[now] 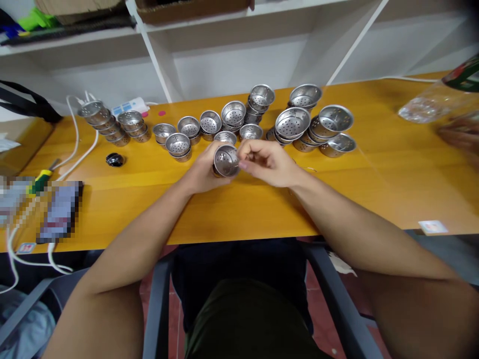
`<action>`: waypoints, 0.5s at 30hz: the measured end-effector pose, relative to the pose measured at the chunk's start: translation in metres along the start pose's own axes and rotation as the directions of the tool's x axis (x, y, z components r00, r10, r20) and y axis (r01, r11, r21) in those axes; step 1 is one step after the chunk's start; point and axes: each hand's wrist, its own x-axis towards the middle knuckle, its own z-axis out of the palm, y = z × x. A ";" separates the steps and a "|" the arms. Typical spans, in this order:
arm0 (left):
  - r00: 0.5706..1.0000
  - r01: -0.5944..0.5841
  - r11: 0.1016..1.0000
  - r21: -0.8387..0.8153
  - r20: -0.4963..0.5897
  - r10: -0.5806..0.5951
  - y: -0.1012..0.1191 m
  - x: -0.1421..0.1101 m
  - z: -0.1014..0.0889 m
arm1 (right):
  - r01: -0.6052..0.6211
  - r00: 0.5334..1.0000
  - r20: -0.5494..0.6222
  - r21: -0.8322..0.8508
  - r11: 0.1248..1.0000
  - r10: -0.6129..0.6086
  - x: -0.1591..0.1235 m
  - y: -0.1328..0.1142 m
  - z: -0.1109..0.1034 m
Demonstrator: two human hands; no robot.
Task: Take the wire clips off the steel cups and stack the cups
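My left hand (204, 172) is wrapped round a small perforated metal cup (226, 160), its open mouth tilted up toward me. At the cup's right rim my right hand (270, 162) is closed in a pinch; what is between its fingertips, if anything, is too small to make out. Just behind my hands stand more perforated cups, among them one small cup (251, 132) and a stacked pair (178, 145). Larger cups (292, 123) are grouped to the right, and a taller leaning stack (103, 122) is at the far left.
White shelving (239, 60) borders the back of the orange table (209, 219). To the left lie a black round object (115, 159), a green-and-yellow screwdriver (39, 183), a blurred-out phone-like item (60, 212) and white cables. At right, a plastic bottle (430, 102) stands near another person's hand (462, 132).
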 end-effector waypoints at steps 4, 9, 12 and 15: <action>0.999 -0.012 1.000 -0.010 -0.049 0.011 -0.004 0.000 -0.004 | -0.017 0.988 0.149 0.322 0.947 -0.032 -0.004 -0.005 -0.024; 0.987 0.042 0.996 0.082 -0.159 -0.028 -0.012 -0.003 -0.010 | -0.118 0.874 0.386 -0.419 0.900 0.295 -0.009 -0.010 -0.044; 0.983 0.112 0.993 0.045 -0.152 -0.104 -0.009 -0.006 -0.012 | -0.142 0.822 0.333 -0.665 0.734 0.461 -0.008 -0.004 -0.042; 0.979 0.123 0.992 0.034 -0.169 -0.115 -0.011 -0.005 -0.018 | -0.145 0.833 0.311 -0.676 0.722 0.458 -0.006 -0.002 -0.040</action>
